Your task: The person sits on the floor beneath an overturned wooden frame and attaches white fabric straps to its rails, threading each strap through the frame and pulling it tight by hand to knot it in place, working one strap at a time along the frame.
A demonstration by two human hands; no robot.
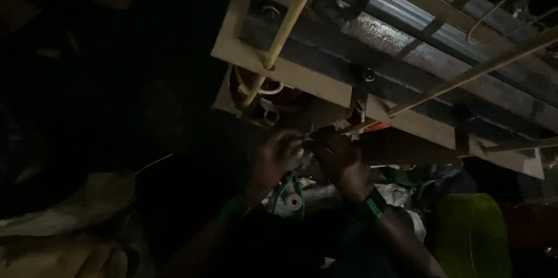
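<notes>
Both hands, left hand [273,159] and right hand [340,161], I'm holding almost together just under the cream metal frame [302,77], pinching what looks like a thin wire [311,136] lying sideways between them, grip unclear in the dark, right marginally nearer.

What is pinched between the left hand [278,159] and right hand [343,161] is lost in darkness; both forearms are cut off below.

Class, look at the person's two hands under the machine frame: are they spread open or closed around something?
Closed: left hand and right hand pinch together beneath the frame. What they pinch: cannot tell.
</notes>
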